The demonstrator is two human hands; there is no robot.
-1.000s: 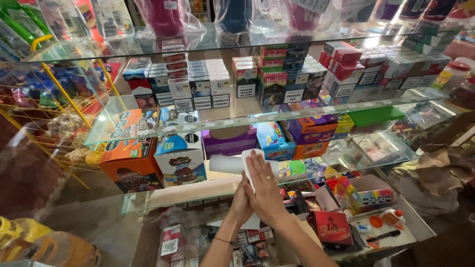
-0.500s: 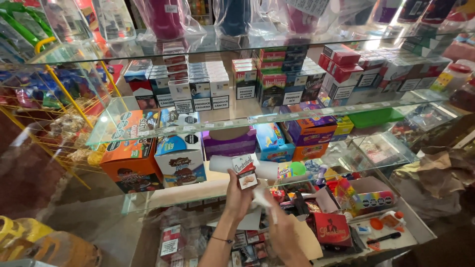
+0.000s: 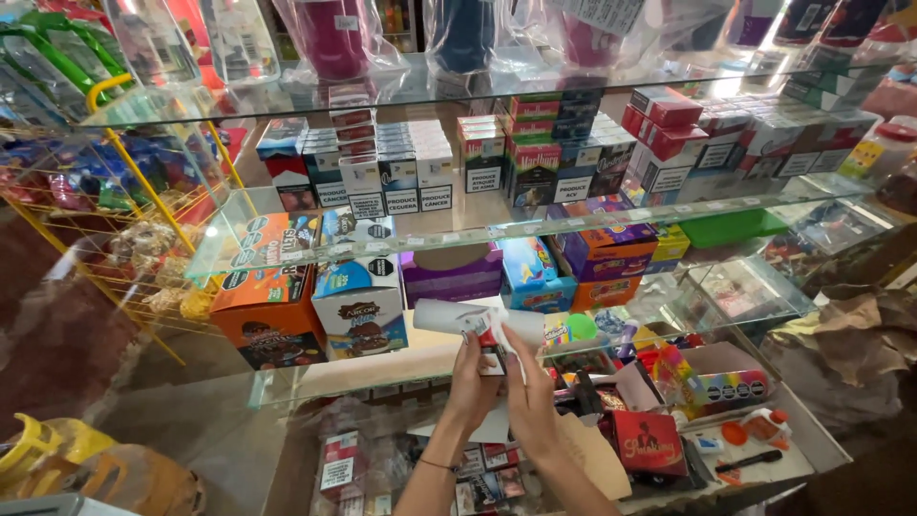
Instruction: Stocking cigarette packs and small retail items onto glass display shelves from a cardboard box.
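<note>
Low in front of the glass shelf (image 3: 315, 373), two bare hands raised together. Left hand (image 3: 471, 382) curled around a small red and white pack (image 3: 489, 342), fingers closed on its lower part, thumb side toward the middle; pack upright, its top poking out above the fingertips, just below the shelf's front edge. Right hand (image 3: 528, 397) flat and upright just beside the pack on its right, fingers (image 3: 513, 349) straight and loose, resting against or very near the pack's side; cannot tell whether actually gripping. Directly behind the pack, on that shelf, a white paper roll (image 3: 449, 315) lying on its side. Left of the roll, on the same shelf, an orange box (image 3: 263, 306) and a white and blue box (image 3: 361, 306). Below the shelf and right of the hands, a dark red box (image 3: 650, 441) among small colourful goods.
</note>
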